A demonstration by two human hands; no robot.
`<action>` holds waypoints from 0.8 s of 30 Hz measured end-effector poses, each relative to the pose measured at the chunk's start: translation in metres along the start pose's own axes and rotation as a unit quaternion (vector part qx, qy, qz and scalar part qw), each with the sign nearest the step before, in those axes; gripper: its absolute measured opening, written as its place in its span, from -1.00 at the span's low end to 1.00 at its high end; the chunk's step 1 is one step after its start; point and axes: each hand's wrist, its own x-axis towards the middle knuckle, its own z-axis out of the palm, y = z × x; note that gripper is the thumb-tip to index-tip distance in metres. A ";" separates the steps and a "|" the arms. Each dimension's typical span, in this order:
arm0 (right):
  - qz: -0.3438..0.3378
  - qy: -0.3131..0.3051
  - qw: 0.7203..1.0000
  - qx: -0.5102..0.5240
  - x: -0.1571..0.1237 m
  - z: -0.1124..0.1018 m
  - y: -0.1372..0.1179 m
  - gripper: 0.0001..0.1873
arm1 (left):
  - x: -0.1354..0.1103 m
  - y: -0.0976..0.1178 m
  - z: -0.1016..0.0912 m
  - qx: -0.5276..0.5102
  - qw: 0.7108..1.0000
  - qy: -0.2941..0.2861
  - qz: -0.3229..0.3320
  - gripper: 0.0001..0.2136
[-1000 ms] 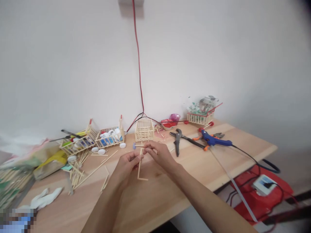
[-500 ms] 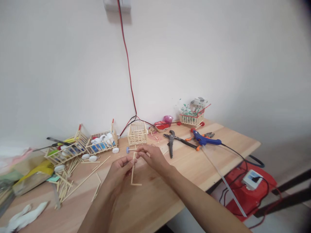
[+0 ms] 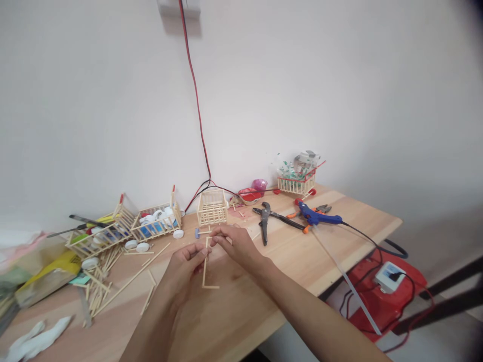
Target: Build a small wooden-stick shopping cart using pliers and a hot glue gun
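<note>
Frame point(image 3: 204, 274) of thin sticks, one long with a short one across its foot, is held in front of the person, over the middle of the bench point(image 3: 241, 306). Whether its foot touches the wood, I cannot tell. The left hand point(image 3: 184, 262) has its grip pinched on the upper part of the long stick, between thumb and fingers. The right hand point(image 3: 237, 245) has its grip closed at the top corner, its fingertips hiding most of the contact. Just beyond the hands lies an axle point(image 3: 204, 233) with a blue wheel point(image 3: 196, 233) at its left end, and behind that is a cart point(image 3: 212, 215) made of sticks. Loose sticks point(image 3: 98, 289) lie heaped to the left, near white discs point(image 3: 142, 247) and two more carts point(image 3: 160, 233) with things piled in them. A white cloth point(image 3: 45, 339) lies at the near left. On the right are black-handled pliers point(image 3: 265, 221) and a blue glue gun point(image 3: 320, 217), its lead running off the right edge. Farther back, a red-trimmed cart point(image 3: 296, 187) sits near the wall, with a red dish point(image 3: 250, 195) to its left. Below the right edge, a white socket box point(image 3: 388, 277) rests on something red.
</note>
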 end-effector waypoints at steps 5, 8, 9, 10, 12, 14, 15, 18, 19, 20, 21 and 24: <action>-0.010 0.001 1.000 -0.009 0.000 0.000 0.001 -0.90 | -0.002 0.002 0.002 -0.001 1.000 -0.003 0.008 -0.63; -0.004 -0.001 1.000 -0.012 -0.002 -0.001 0.002 -0.90 | -0.003 0.001 0.003 -0.007 1.000 -0.013 0.018 -0.64; -0.002 -0.003 1.000 -0.013 -0.002 -0.001 0.002 -0.90 | -0.003 0.001 0.003 -0.010 1.000 -0.018 0.022 -0.64; -0.001 -0.004 1.000 -0.014 -0.002 -0.001 0.002 -0.90 | -0.003 0.000 0.003 -0.014 0.999 -0.019 0.027 -0.63; 0.000 -0.010 1.000 -0.019 -0.002 -0.001 0.003 -0.91 | -0.003 -0.001 0.003 -0.021 0.999 -0.016 0.029 -0.63; 0.002 -0.013 1.000 -0.027 -0.003 -0.002 0.003 -0.90 | -0.003 -0.001 0.003 -0.024 0.999 -0.016 0.032 -0.64; 0.003 -0.014 0.999 -0.030 -0.003 -0.002 0.003 -0.90 | -0.003 -0.001 0.003 -0.024 0.999 -0.017 0.034 -0.63; 0.003 -0.010 0.999 -0.035 -0.003 -0.002 0.002 -0.87 | -0.005 0.001 0.004 -0.021 0.999 -0.021 0.042 -0.62; 0.003 -0.008 0.999 -0.037 -0.003 -0.001 0.002 -0.86 | -0.006 0.002 0.005 -0.021 0.999 -0.022 0.043 -0.61; 0.003 -0.007 0.999 -0.039 -0.004 -0.001 0.002 -0.85 | -0.006 0.002 0.005 -0.020 0.999 -0.021 0.043 -0.61; 0.003 -0.006 0.999 -0.040 -0.004 -0.001 0.002 -0.84 | -0.007 0.002 0.005 -0.020 0.999 -0.020 0.042 -0.61; 0.002 -0.007 0.999 -0.038 -0.004 -0.001 0.001 -0.84 | -0.007 0.002 0.005 -0.021 0.999 -0.014 0.039 -0.60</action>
